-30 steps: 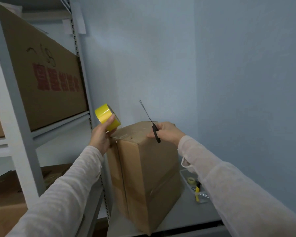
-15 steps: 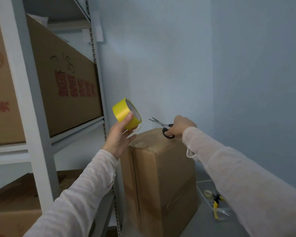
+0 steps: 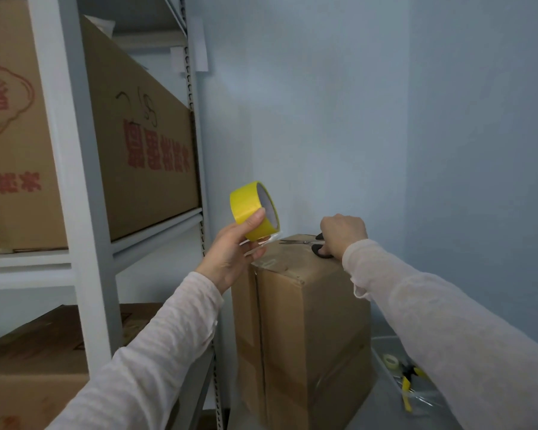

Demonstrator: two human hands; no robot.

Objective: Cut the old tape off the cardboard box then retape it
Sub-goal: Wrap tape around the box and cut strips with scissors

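The cardboard box (image 3: 302,321) stands upright on the grey bench (image 3: 370,411), close to the wall corner and just beside the metal shelf rack (image 3: 84,212). The person's left grip (image 3: 233,252) is closed around the yellow tape roll (image 3: 254,211) and holds it above the near left corner of the box top. A short clear tape end (image 3: 261,246) hangs from the roll toward that corner; I cannot tell if it already sticks there. The right grip (image 3: 342,234) is closed on the black handles of the scissors (image 3: 305,242), which lie low over the box top with the blades pointing at the tape end.

I think the step now is to cut this strip. To do it well, the left side should pull the strip tight and hold the roll steady. The blades should open wide and cross the strip squarely, close to the roll, so the tape does not fold or stick to itself.

A small tray (image 3: 382,352) with tools lies on the bench to the right.
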